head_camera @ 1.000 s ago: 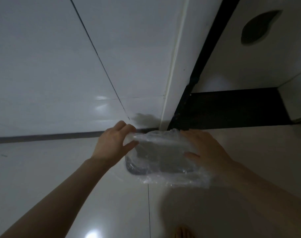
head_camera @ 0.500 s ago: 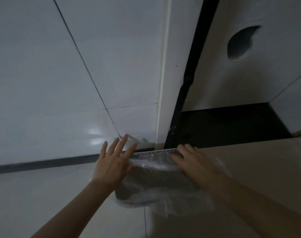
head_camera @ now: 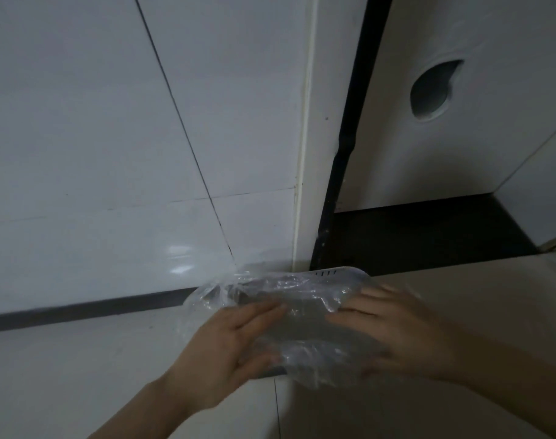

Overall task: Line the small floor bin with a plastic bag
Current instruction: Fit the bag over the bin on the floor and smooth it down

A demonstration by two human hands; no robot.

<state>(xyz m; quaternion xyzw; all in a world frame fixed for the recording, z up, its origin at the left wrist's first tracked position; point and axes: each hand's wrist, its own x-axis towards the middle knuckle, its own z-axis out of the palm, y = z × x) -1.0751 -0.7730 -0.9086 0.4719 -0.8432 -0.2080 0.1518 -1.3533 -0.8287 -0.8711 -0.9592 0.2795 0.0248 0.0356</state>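
Note:
A small pale floor bin (head_camera: 340,273) with slotted rim stands on the floor against the wall corner. A clear plastic bag (head_camera: 289,299) is draped over its mouth and hangs crumpled over the near side. My left hand (head_camera: 226,346) lies flat on the bag at the bin's left near edge, fingers pointing right. My right hand (head_camera: 393,324) presses on the bag at the bin's right side, fingers pointing left. Most of the bin's body is hidden under the plastic and my hands.
White tiled wall (head_camera: 111,153) rises behind the bin, with a dark skirting strip (head_camera: 80,307) at its foot. A dark door-frame gap (head_camera: 343,172) and dark threshold (head_camera: 422,232) lie to the right. A white panel with a rounded hole (head_camera: 432,88) stands behind. Glossy floor tiles (head_camera: 64,375) surround me.
Both hands have moved from the bin's far rim toward its near side, pulling the bag down over it. The camera has shifted closer and slightly left.

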